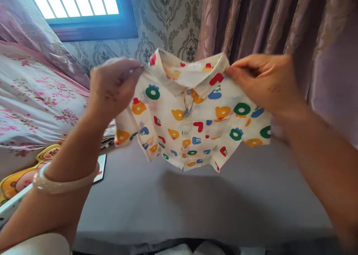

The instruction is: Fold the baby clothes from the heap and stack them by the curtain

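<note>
A small white short-sleeved shirt [186, 132] with red, yellow, green and blue prints hangs between my two hands, its buttoned front facing me. My left hand [114, 85] pinches one shoulder beside the collar, and a pale bangle circles that forearm. At the opposite shoulder, the fingers of my right hand [265, 79] are closed on the cloth near the collar. The shirt hangs above a grey surface [134, 202], which shows a dark shadow below the hem.
Left of the surface lie a dark-edged flat device [101, 167] and a yellow cartoon-printed item [25, 173], partly behind my left forearm. Floral fabric [36, 102] hangs or lies at the left. Behind are a barred window [81, 1], patterned wallpaper and mauve curtains [268, 24].
</note>
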Demonstrator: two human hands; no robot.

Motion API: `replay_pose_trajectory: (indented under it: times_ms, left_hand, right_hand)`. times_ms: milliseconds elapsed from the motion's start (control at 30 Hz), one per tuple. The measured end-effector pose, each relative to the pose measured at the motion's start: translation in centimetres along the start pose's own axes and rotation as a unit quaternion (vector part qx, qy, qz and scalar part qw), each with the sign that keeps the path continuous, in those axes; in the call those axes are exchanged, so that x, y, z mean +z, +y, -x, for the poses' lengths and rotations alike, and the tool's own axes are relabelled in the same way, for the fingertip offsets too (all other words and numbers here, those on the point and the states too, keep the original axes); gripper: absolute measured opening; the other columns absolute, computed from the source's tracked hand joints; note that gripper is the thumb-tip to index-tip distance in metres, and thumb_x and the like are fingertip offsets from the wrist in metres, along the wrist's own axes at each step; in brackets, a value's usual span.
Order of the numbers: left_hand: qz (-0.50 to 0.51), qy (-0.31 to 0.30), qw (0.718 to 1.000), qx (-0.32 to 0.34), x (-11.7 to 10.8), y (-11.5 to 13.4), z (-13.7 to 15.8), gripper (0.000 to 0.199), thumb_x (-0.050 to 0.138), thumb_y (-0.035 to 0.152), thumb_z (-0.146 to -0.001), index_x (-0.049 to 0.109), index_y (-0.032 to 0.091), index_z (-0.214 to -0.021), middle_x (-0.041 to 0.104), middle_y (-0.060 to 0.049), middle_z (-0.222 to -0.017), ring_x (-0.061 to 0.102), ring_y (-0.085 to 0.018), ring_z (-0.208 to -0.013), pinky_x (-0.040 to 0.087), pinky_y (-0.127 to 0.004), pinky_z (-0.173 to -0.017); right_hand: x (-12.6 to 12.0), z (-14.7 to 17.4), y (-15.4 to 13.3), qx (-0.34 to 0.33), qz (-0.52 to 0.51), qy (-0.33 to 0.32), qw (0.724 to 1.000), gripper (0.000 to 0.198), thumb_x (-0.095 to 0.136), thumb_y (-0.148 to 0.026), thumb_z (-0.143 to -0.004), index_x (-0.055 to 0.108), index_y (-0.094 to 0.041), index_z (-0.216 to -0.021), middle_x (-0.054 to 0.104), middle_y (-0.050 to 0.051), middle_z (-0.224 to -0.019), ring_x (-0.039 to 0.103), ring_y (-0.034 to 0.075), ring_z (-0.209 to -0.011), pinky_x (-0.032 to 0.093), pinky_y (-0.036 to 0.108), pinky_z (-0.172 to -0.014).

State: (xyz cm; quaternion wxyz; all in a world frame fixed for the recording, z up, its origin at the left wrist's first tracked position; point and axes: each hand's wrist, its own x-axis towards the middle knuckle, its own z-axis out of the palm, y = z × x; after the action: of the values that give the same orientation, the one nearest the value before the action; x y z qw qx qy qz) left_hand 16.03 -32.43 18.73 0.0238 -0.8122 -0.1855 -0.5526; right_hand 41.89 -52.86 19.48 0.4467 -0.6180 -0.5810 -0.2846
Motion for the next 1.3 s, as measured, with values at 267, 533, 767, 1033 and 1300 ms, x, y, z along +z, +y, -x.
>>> replay_pose_trajectory:
  times_ms: [267, 533, 767, 1033, 1300]
  left_hand:
    - [-0.014, -0.162, 0.986, -0.031, 2.4, -3.5, -1.5, 0.04, 0.051, 0.058, -0.085, 0.071, 0.029, -0.103, 0.068, 0.0, -0.082, 0.063, -0.024, -0.086, 0.053, -0.037, -0.079]
    - [-0.045, -0.294, 0.955, -0.012, 12.8, -8.3, 5.0, 0.033, 0.045, 0.035, -0.092, 0.071, 0.017, -0.101, 0.069, -0.007, -0.096, 0.061, -0.019, -0.088, 0.047, -0.03, -0.082]
    - [-0.151, -0.371, 0.909, -0.117, 20.1, -10.0, 12.1, 0.037, 0.034, 0.039, -0.099, 0.064, 0.028, -0.116, 0.062, -0.006, -0.109, 0.063, -0.02, -0.094, 0.045, -0.026, -0.072]
    - [-0.182, -0.431, 0.875, -0.127, 25.4, -12.5, 15.3, 0.038, 0.029, 0.037, -0.101, 0.059, 0.029, -0.121, 0.056, -0.007, -0.11, 0.062, -0.02, -0.095, 0.043, -0.027, -0.069]
    - [-0.198, -0.443, 0.87, -0.088, 30.0, -16.1, 16.6, 0.034, 0.031, 0.03, -0.101, 0.058, 0.027, -0.122, 0.054, -0.011, -0.114, 0.056, -0.024, -0.106, 0.045, -0.031, -0.077]
  right_hand:
    - [2.4, -0.8, 3.3, 0.054, -0.086, -0.092, 0.991, 0.024, 0.066, -0.057, -0.081, 0.074, -0.035, -0.081, 0.069, 0.0, -0.075, 0.059, 0.022, -0.064, 0.045, 0.038, -0.055]
    - [12.2, 4.5, 10.9, 0.055, 0.021, -0.214, 0.975, 0.027, 0.055, -0.041, -0.091, 0.074, -0.022, -0.094, 0.07, 0.004, -0.092, 0.062, 0.019, -0.083, 0.044, 0.029, -0.072]
    - [19.3, 11.2, 13.5, 0.078, 0.195, -0.315, 0.926, 0.034, 0.039, -0.038, -0.101, 0.07, -0.026, -0.109, 0.064, 0.005, -0.105, 0.061, 0.018, -0.088, 0.037, 0.026, -0.066]
    - [24.9, 14.5, 18.2, 0.069, 0.267, -0.368, 0.888, 0.036, 0.034, -0.039, -0.103, 0.067, -0.025, -0.107, 0.061, 0.007, -0.107, 0.062, 0.018, -0.088, 0.031, 0.027, -0.062]
    - [29.7, 15.1, 22.4, 0.037, 0.276, -0.409, 0.869, 0.041, 0.026, -0.037, -0.105, 0.064, -0.023, -0.112, 0.061, 0.01, -0.109, 0.062, 0.02, -0.094, 0.036, 0.028, -0.068]
